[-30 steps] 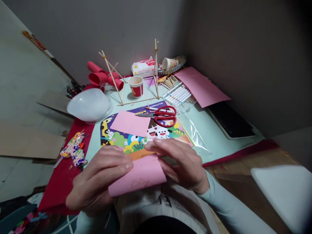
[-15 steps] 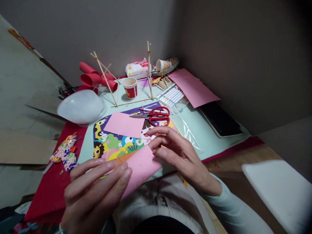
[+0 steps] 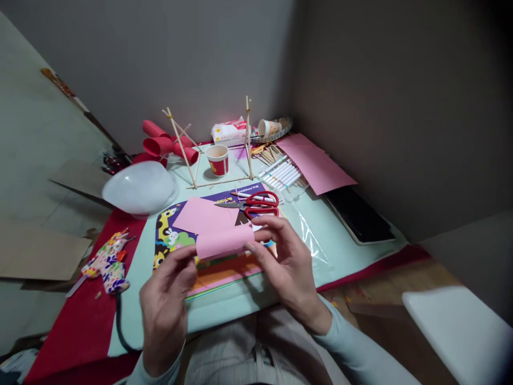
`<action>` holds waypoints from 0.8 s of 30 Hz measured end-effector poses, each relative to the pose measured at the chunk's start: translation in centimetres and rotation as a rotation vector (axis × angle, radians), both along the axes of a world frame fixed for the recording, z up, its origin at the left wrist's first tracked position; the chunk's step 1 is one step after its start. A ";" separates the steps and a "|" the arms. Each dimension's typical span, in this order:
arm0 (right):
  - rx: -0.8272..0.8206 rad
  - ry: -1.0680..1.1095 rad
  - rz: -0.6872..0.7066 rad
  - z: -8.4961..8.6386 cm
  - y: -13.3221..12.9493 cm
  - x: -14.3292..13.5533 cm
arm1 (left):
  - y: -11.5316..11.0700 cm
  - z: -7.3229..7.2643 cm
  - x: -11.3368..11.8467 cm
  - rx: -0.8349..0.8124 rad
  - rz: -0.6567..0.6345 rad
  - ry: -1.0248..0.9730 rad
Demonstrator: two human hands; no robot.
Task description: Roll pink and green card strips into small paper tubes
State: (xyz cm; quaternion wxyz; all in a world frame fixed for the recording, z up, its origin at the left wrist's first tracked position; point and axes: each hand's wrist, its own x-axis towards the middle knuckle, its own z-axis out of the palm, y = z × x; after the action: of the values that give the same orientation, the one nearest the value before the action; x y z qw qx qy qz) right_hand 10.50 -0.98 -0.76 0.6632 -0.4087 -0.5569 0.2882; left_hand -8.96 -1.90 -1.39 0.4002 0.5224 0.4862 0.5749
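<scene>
A curved piece of pink paper (image 3: 225, 240) is held between my two hands above the colourful origami pad (image 3: 232, 267). My left hand (image 3: 168, 299) grips its left end between thumb and fingers. At the right end, my right hand (image 3: 286, 267) pinches the paper with thumb and fingertips. Another flat pink sheet (image 3: 202, 215) lies on the pad just behind the held paper. Red-handled scissors (image 3: 262, 204) rest on the pad behind my right hand, beside a white pen (image 3: 256, 197).
Behind the pad stand a stick frame (image 3: 180, 144) and a paper cup (image 3: 217, 161). Red paper rolls (image 3: 158, 145) and a white bowl (image 3: 138, 187) are at the left. Markers (image 3: 282, 174), pink sheets (image 3: 316, 166) and a black tablet-like object (image 3: 360, 216) lie right.
The pink paper has turned more level and moved up and away from me. My left hand has shifted to its left end, and more of the pad's front edge shows.
</scene>
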 end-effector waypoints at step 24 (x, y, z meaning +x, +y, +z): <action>-0.099 0.015 0.240 0.7 0.6 -0.3 | 0.9 1.4 1.5 -0.333 0.123 -0.427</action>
State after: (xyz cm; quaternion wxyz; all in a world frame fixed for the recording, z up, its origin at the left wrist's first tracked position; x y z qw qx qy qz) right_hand 10.18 -0.40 -0.08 0.6070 -0.3692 -0.5819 0.3958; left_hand -7.44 -0.99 -0.02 0.5385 0.2859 0.5094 0.6073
